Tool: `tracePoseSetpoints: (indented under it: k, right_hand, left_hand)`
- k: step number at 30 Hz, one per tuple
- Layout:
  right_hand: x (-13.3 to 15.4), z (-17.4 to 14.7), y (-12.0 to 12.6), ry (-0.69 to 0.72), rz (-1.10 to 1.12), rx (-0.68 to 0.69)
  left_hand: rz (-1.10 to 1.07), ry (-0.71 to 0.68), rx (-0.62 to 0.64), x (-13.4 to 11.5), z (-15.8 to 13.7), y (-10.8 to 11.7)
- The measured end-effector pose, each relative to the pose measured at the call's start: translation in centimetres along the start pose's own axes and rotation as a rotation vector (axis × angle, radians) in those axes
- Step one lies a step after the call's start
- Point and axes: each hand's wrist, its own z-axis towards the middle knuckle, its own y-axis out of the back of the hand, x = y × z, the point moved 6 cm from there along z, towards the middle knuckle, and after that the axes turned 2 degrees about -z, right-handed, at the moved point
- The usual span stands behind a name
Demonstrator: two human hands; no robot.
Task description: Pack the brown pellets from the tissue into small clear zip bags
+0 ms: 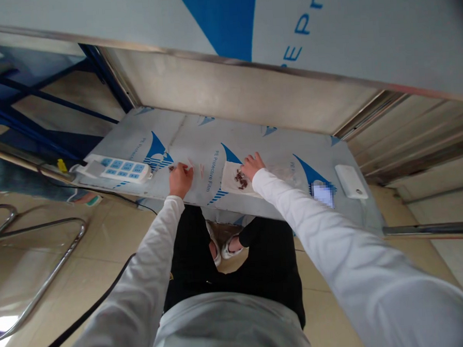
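Observation:
Small dark brown pieces [240,180] lie in a loose cluster on a pale flat sheet or bag [227,178]. My right hand [253,166] is at the upper right of this cluster, its fingers spread and the lower fingertips touching or just over the pieces. To the left, my left hand [181,180] rests low over the bench with curled fingers. Whatever it may pinch is too small to make out. Beside its fingertips is a tiny brown bit [171,168]. Thin pinkish strips [202,170] lie between my two hands.
The film-covered bench [191,139] carries a white power strip [124,170] at left and a white flat device [350,182] at right, near a blurred pale patch [322,194]. A shelf [348,38] overhangs the front view. A metal-framed chair [70,239] stands at left.

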Motion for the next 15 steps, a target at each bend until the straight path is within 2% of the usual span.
tracePoseSetpoints:
  k: [3,7,15]
  right_hand:
    - [0.8,0.5,-0.1,0.03,-0.064,-0.011]
    - [1.2,0.5,-0.1,0.06,-0.136,-0.034]
    - [0.8,-1.1,0.1,0.086,-0.158,-0.085]
  left_hand:
    - [0.032,0.013,0.072,0.1,1.6,-1.4]
    - [0.092,0.052,0.164,-0.1,2.3,-2.7]
    - [0.202,0.103,0.242,-0.6,2.9,-3.2]
